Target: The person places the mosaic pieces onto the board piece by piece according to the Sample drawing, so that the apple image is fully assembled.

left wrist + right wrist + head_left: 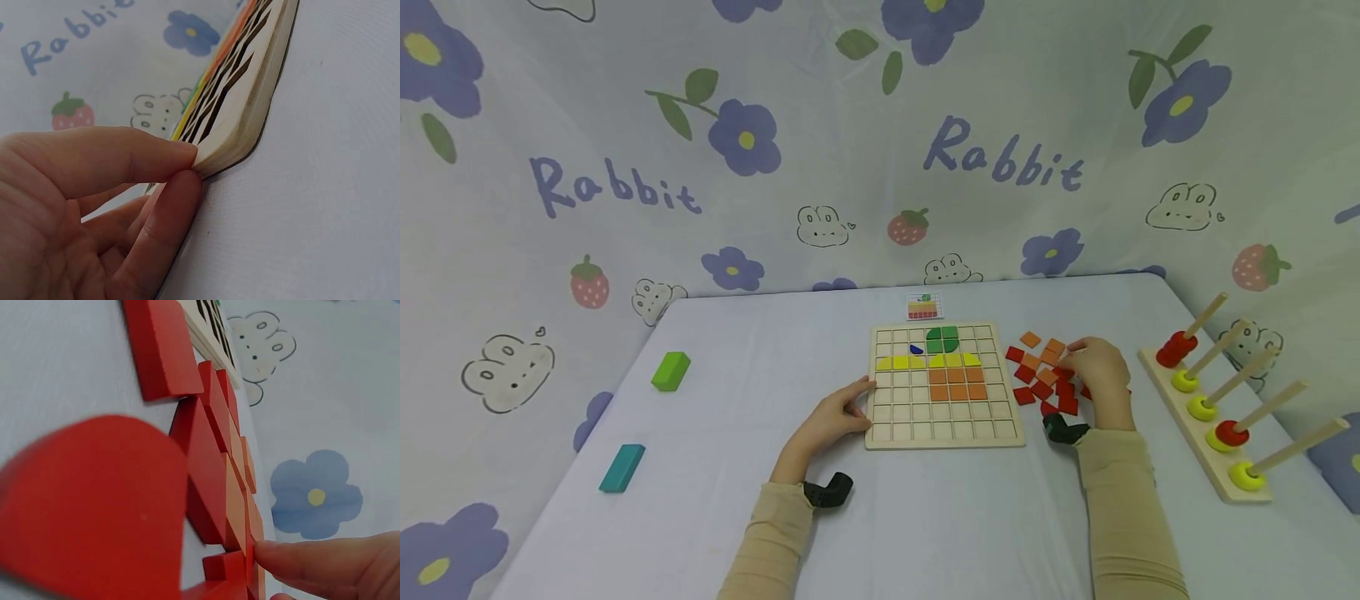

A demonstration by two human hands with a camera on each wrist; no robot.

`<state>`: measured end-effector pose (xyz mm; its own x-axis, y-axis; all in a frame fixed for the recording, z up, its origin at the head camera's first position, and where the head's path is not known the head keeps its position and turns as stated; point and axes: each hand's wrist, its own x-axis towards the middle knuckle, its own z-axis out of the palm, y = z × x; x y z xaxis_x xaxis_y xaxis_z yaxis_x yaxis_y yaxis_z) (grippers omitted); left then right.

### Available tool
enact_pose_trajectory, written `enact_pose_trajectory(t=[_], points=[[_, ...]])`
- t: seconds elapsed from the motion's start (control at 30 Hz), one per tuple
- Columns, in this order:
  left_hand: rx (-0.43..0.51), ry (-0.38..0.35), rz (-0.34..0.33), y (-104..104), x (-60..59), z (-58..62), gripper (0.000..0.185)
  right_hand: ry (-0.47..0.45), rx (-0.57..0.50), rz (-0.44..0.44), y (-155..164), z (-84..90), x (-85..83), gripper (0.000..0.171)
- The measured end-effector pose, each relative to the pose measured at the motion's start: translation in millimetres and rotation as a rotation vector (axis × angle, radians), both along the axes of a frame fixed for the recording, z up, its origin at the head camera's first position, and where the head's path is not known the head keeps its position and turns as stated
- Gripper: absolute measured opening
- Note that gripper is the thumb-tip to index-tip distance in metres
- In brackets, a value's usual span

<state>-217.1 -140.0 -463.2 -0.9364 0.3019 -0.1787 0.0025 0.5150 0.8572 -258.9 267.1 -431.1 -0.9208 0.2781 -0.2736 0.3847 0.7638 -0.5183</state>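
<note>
A wooden grid board (945, 427) lies flat on the pale table (925, 517), between the person's two hands. The left hand (833, 414) sits at the board's left edge, near its lower corner; the left wrist view shows thumb and forefinger (164, 215) pinching that edge of the board (247, 119), the other fingers loosely curled beneath.

The board already carries some pieces: green ones (942, 338) at the top, a small blue piece (916, 349) just left of them, a yellow row (928, 362) below, and an orange block (957, 382) under that.

Just right of the board lies a loose heap of red and orange tiles (1039, 375). The right hand (1101, 373) rests over the far right part of this heap, fingers bent down onto the pieces. In the right wrist view a fingertip (294, 559) touches the edge of an orange tile (236, 512) among red ones, but whether the hand actually grips a tile is hard to tell (the close red piece fills much of that frame).

A small pattern card (924, 306) lies just beyond the board. Further right stands a peg rack with red and yellow rings (1206, 407). Well to the left lie a green block (670, 370) and a teal block (622, 467).
</note>
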Motion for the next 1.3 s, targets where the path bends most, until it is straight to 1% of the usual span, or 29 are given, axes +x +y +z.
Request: enact_pose_trajectory(t=[0.1, 0.27, 0.37, 0.57, 0.63, 0.7, 0.77, 0.83, 0.9, 0.97, 1.07, 1.13, 1.17, 1.23, 1.3], points=[[0.000, -0.003, 0.001, 0.1, 0.0, 0.0, 0.068, -0.013, -0.004, -0.028, 0.0, -0.4, 0.6, 0.050], [-0.003, 0.007, -0.006, 0.1, -0.1, 0.2, 0.068, -0.012, -0.002, -0.041, -0.7, -0.3, 1.3, 0.045], [-0.004, 0.015, -0.011, -0.2, -0.2, -0.3, 0.068, 0.004, -0.008, -0.046, -1.2, -0.3, 1.3, 0.044], [0.002, 0.008, -0.009, -0.5, 0.2, -0.6, 0.068, 0.050, -0.009, -0.048, -1.9, 0.9, 0.7, 0.033], [0.003, 0.007, -0.009, -0.5, 0.0, -0.8, 0.068, 0.069, -0.011, -0.053, -3.1, 2.8, 0.6, 0.032], [0.001, 0.008, -0.010, -0.6, -0.4, -1.2, 0.068, 0.106, -0.035, -0.053, -5.3, 5.7, 0.8, 0.034], [0.002, 0.008, -0.010, -0.8, -1.1, -1.9, 0.068, 0.154, -0.115, -0.056, -9.0, 7.9, 0.8, 0.037], [0.000, 0.008, -0.009, -0.8, -1.6, -2.4, 0.068, 0.191, -0.255, -0.080, -14.9, 9.8, 0.5, 0.039], [-0.003, 0.005, -0.004, -0.6, -1.7, -2.5, 0.067, 0.212, -0.435, -0.097, -21.5, 10.1, -0.8, 0.041], [-0.007, 0.001, 0.001, -0.4, -1.6, -2.3, 0.067, 0.205, -0.621, -0.127, -27.9, 8.0, -4.5, 0.042], [-0.009, -0.003, 0.001, -0.1, -1.3, -1.6, 0.067, 0.155, -0.838, -0.156, -37.9, 5.6, -9.6, 0.038], [-0.009, -0.003, -0.004, -0.1, -1.4, -1.3, 0.068, 0.125, -0.923, -0.138, -45.7, 4.9, -11.8, 0.036], [-0.005, 0.001, -0.008, -0.1, -1.4, -1.3, 0.068, 0.116, -0.945, -0.129, -50.3, 5.1, -12.3, 0.036], [0.001, 0.003, -0.014, -0.1, -1.4, -0.9, 0.068, 0.102, -0.958, -0.097, -60.5, 6.6, -12.0, 0.037], [0.006, 0.003, -0.017, -0.2, -1.4, -0.7, 0.067, 0.104, -0.949, -0.023, -70.4, 7.9, -11.1, 0.042]])
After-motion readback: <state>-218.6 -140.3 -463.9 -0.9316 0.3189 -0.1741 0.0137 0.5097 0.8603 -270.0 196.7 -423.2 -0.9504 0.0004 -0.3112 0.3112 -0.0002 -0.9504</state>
